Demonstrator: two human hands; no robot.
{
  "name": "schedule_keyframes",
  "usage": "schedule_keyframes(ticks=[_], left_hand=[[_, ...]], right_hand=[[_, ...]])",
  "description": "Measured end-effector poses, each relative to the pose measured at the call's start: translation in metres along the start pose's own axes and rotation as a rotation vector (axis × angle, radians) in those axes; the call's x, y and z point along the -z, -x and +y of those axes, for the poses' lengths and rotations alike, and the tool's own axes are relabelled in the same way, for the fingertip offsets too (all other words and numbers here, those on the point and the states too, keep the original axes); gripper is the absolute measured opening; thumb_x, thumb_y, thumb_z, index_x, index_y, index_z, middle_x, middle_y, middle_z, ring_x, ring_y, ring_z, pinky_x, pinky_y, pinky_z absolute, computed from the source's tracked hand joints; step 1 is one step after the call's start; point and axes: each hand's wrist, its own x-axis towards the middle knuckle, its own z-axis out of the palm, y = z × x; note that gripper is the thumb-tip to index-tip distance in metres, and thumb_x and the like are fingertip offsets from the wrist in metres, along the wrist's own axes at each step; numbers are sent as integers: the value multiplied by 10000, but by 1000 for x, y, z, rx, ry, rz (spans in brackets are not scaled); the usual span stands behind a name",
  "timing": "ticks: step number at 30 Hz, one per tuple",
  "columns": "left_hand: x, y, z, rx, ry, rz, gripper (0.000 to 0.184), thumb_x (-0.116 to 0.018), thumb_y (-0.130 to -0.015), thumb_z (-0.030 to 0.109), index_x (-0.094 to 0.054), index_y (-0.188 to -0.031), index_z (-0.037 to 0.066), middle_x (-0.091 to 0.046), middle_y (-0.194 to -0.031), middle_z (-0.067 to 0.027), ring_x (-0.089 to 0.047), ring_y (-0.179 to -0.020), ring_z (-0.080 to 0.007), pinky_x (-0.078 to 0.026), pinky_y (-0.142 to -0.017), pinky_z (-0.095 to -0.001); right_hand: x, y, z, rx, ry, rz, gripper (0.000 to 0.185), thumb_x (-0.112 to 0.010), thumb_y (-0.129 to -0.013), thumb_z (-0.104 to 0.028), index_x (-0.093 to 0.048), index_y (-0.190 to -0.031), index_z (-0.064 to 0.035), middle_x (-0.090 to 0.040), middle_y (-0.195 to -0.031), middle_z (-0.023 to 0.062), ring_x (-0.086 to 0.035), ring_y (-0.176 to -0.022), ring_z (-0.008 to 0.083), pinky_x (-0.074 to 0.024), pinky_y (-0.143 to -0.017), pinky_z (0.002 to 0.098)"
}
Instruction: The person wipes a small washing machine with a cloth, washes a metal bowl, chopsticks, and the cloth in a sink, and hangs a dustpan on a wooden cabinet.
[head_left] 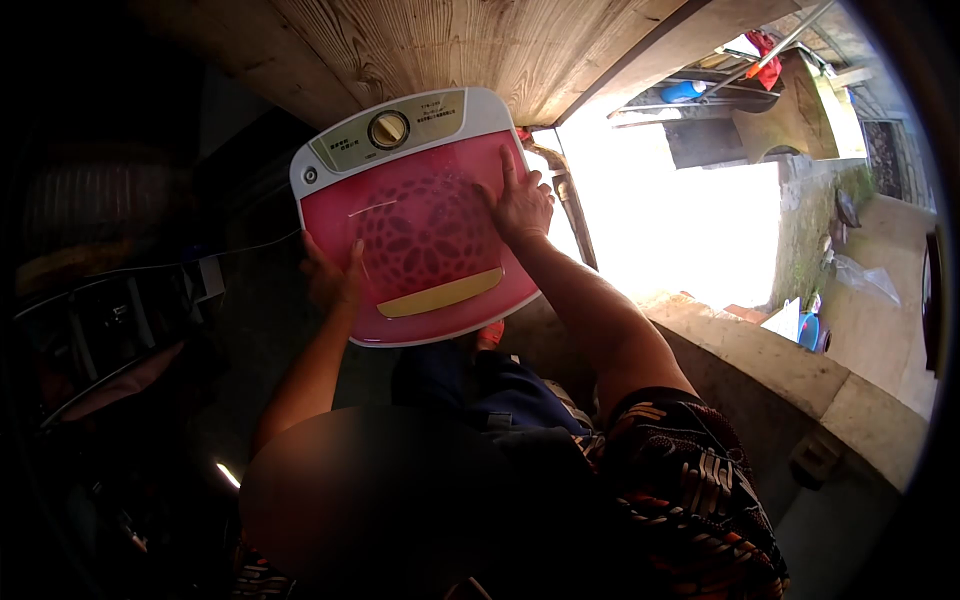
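Note:
A pink appliance with a pale panel and a round dial [430, 225] is held up in front of me, against or close to a wooden surface. My left hand [335, 277] grips its lower left edge, thumb on the pink front. On the upper right side, my right hand [520, 203] clasps the edge, its thumb and a finger lying on the front. The fingers behind the appliance are hidden. A flower-like pattern shows on the pink face, above a yellowish strip.
Wooden boards [440, 45] rise behind the appliance. A thin cord [250, 246] runs off to the left, near dark shelving. To the right are a bright doorway, a stone ledge [760, 365], and a blue object [683, 92] farther off.

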Motion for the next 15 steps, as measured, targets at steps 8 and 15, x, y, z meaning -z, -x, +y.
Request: schedule_keyframes(ticks=[8, 15], left_hand=[[1, 0, -1, 1, 13, -10, 1044, -664, -748, 648, -132, -1536, 217, -481, -1225, -219, -584, -1042, -401, -481, -860, -490], [0, 0, -2, -12, 21, -8, 1045, -646, -749, 672, -130, -1537, 218, -480, -1220, -220, -583, -1038, -404, -482, -850, -492]], right_hand=[[0, 0, 0, 1, 4, 8, 794, -478, -877, -678, -177, -1532, -346, -474, -1170, 233, -535, -1051, 418, -433, -909, 508], [-1, 1, 1, 10, -4, 8, 798, -475, -877, -680, -178, -1534, -337, -472, -1173, 236, -536, -1048, 419, -435, -903, 505]])
